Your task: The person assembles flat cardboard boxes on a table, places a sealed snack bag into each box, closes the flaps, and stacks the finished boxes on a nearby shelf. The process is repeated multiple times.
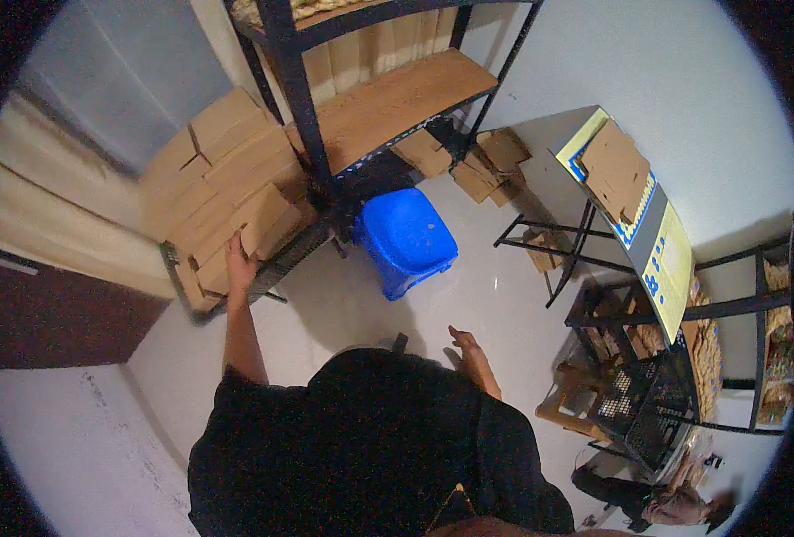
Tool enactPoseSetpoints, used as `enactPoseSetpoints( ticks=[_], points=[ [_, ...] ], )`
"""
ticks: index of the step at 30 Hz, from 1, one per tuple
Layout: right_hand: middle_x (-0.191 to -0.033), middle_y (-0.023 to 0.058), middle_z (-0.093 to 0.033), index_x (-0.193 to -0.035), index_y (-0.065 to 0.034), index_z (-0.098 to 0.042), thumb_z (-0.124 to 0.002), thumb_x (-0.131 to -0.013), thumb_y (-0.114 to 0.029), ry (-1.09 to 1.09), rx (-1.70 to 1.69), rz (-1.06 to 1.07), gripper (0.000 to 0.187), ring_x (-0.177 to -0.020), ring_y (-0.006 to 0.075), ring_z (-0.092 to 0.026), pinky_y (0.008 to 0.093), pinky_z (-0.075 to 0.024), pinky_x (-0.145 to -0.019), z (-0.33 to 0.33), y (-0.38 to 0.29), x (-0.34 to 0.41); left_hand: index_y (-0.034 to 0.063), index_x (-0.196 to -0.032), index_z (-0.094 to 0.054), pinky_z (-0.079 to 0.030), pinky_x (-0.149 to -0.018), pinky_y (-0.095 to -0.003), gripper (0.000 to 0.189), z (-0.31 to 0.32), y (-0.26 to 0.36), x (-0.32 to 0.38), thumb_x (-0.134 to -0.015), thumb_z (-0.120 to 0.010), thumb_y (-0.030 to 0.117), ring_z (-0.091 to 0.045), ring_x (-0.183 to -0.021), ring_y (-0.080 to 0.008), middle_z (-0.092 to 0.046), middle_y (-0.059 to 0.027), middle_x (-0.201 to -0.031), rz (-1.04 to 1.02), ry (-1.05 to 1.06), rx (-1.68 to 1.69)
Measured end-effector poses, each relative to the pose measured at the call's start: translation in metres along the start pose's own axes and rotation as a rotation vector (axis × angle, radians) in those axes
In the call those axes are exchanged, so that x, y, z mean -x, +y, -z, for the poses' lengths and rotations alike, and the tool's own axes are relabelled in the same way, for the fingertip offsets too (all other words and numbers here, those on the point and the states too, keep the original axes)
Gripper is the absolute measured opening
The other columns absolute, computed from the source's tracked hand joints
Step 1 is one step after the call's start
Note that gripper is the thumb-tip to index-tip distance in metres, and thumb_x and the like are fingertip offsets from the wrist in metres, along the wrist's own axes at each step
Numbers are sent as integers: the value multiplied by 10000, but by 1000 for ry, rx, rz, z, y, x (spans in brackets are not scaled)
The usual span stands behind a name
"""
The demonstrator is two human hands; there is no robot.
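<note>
My left hand (241, 265) reaches to the front of a stack of flat-sided cardboard boxes (202, 178) on the left. Its fingertips are at the edge of a cardboard box (269, 218), thumb apart; whether they touch it is hard to tell. Low in front of my body, my right hand (469, 348) hangs over the pale floor, holding nothing, with its fingers stretched out. Between and beyond both hands stands a blue plastic stool (410, 231).
A black-framed rack with a wooden shelf (404, 101) stands ahead. Flattened cardboard (481, 174) lies by its foot. To the right are a folding table (669, 268) bearing cardboard (615, 171), black crates (639, 396) and a metal rack (733, 309). Another person (679, 503) is at lower right.
</note>
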State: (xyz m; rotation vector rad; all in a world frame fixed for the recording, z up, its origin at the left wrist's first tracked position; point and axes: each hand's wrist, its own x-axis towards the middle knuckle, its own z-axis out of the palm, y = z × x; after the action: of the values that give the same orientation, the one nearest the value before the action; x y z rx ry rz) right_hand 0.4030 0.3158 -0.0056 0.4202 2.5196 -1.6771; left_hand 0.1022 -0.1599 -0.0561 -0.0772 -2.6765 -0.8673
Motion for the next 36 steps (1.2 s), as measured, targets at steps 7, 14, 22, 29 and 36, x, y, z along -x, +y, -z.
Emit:
enactPoseSetpoints(
  ticks=[7, 14, 22, 29, 36],
  points=[
    [-1252, 199, -607, -1374, -53, -547, -708, -881, -44, 18, 264, -14, 519, -1060, 317, -666, 384, -556, -893, 6, 19, 15, 23, -1420, -435, -456, -988, -478, 736, -47, -39, 12, -753, -743, 1, -533, -1153, -442, -491, -252, -1315, 104, -45, -322],
    [-1236, 185, -612, -1378, -52, -535, -693, -900, -114, 106, 188, 34, 507, -1087, 338, -643, 395, -535, -926, 8, 64, 27, 23, -1421, -440, -461, -1003, -465, 788, -77, -74, 23, -749, -797, 224, -556, -1142, -445, -546, -253, -1295, -30, 41, -675],
    [-1314, 187, -566, -1408, -60, -502, -614, -953, -218, 66, 255, -90, 495, -1204, 372, -548, 418, -454, -1032, 44, 81, 68, 16, -1388, -479, -469, -983, -442, 705, -120, 12, 65, -785, -776, 227, -569, -1128, -400, -571, -228, -1278, 184, -56, -443],
    [-1356, 208, -545, -1393, -72, -524, -594, -908, -167, 256, -58, -312, 499, -1210, 398, -556, 469, -460, -1025, 101, 103, 129, 10, -1359, -513, -476, -965, -421, 634, -198, 124, 119, -817, -758, 230, -581, -1117, -360, -592, -205, -1263, 160, -407, -218],
    [-1334, 199, -549, -1392, -35, -502, -625, -934, -186, 377, 235, -241, 498, -1211, 381, -544, 436, -452, -1031, 163, 157, 203, 5, -1330, -547, -483, -948, -400, 566, -260, 227, 184, -849, -740, 233, -592, -1105, -320, -614, -183, -1249, 200, -745, -74]
  ],
)
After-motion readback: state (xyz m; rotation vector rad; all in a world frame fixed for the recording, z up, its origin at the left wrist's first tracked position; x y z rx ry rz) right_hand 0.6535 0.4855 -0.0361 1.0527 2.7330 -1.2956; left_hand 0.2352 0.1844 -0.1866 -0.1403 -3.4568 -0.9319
